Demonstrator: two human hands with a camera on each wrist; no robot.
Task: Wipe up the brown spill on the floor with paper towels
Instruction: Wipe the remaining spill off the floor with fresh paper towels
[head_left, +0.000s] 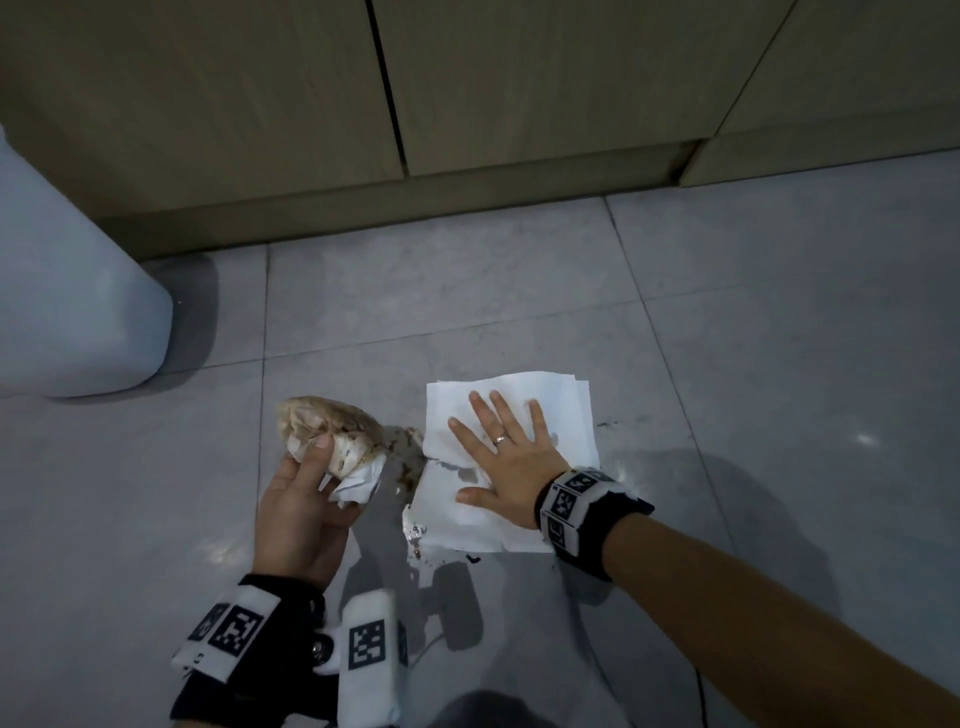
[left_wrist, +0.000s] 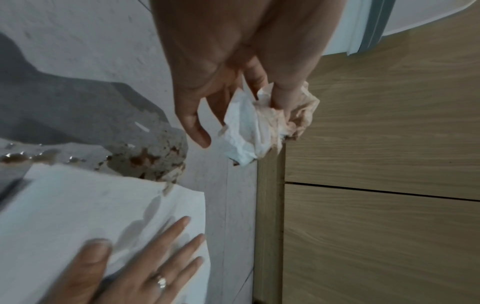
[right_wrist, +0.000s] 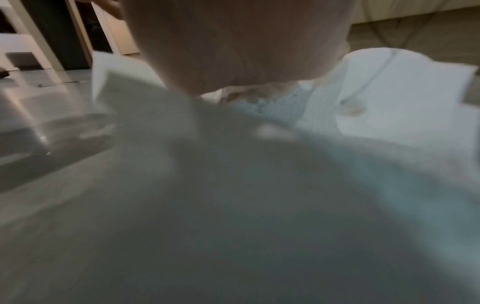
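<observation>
A brown spill (head_left: 404, 457) (left_wrist: 153, 156) wets the grey tile floor between my two hands. My right hand (head_left: 501, 457) (left_wrist: 135, 273) lies flat with fingers spread on a white paper towel (head_left: 566, 415) (left_wrist: 78, 197) (right_wrist: 389, 98) spread over the right part of the spill; small wet stains show through it. My left hand (head_left: 304, 499) (left_wrist: 233, 67) grips a crumpled, brown-soaked wad of paper towel (head_left: 332, 434) (left_wrist: 262, 125), held just above the floor to the left of the spill. The right wrist view is blurred.
Wooden cabinet doors (head_left: 467, 104) (left_wrist: 376, 164) with a kickboard stand along the far side. A pale rounded bin or appliance (head_left: 67, 291) stands at the left. Small brown drips (head_left: 618, 421) lie right of the towel, and more (head_left: 441, 556) below it.
</observation>
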